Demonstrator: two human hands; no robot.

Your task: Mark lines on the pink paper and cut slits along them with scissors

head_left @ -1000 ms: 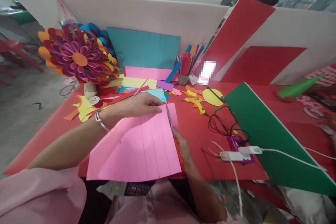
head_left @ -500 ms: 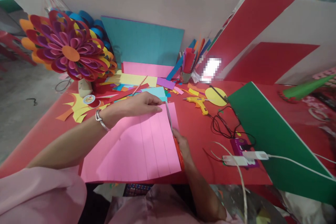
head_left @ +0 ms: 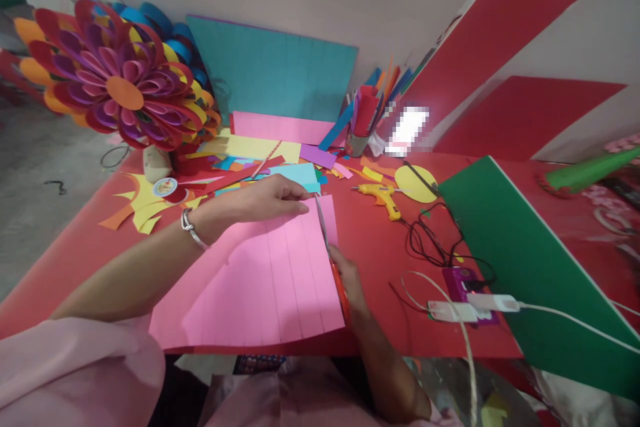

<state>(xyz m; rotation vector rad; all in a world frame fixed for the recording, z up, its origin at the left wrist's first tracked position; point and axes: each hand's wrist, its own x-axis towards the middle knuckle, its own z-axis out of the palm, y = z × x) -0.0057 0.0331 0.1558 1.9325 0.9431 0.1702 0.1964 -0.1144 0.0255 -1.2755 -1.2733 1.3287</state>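
A sheet of pink paper (head_left: 250, 287) with several ruled lines lies toward the front edge of the red table. My left hand (head_left: 277, 199), with a silver bracelet at its wrist, pinches the sheet's far edge near the right corner. In my right hand (head_left: 346, 273) is a pair of scissors (head_left: 323, 221) with red-orange handles, partly hidden by the fingers and the paper. Their blades lie along the line nearest the sheet's right side, tips close to my left fingertips. A narrow strip of the pink paper shows to the right of the blades.
A yellow glue gun (head_left: 381, 197) lies beyond my right hand. Black cables and a purple power strip (head_left: 463, 283) are at the right, against a green board (head_left: 540, 267). Coloured paper scraps, a paper flower (head_left: 125, 92) and a cup (head_left: 357, 143) of paper strips stand farther back.
The camera view has shifted slightly, so the background sits a little differently. My hands, the scissors and the pink sheet hold nearly the same position.
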